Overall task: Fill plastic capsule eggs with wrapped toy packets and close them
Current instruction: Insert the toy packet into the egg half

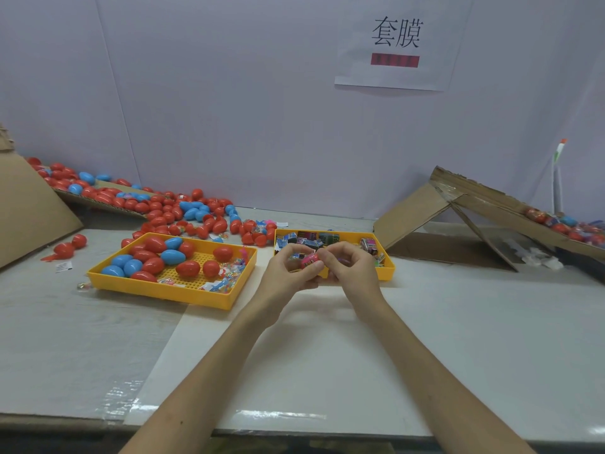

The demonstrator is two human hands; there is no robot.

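Mid-frame, left hand [288, 273] and right hand [352, 270] pinch one pink capsule egg [311, 261]; the yellow tray [170, 291] at left holds many eggs, so much likely remains.

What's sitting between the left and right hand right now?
In the head view, one small pink-red item, egg or packet I cannot tell, pinched between the fingers of the left hand and the right hand.

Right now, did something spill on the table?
Yes. Red and blue eggs lie loose in a heap on the table behind the left yellow tray, not inside it. A few stray red eggs sit apart at far left. The left hand and right hand grip one pink capsule.
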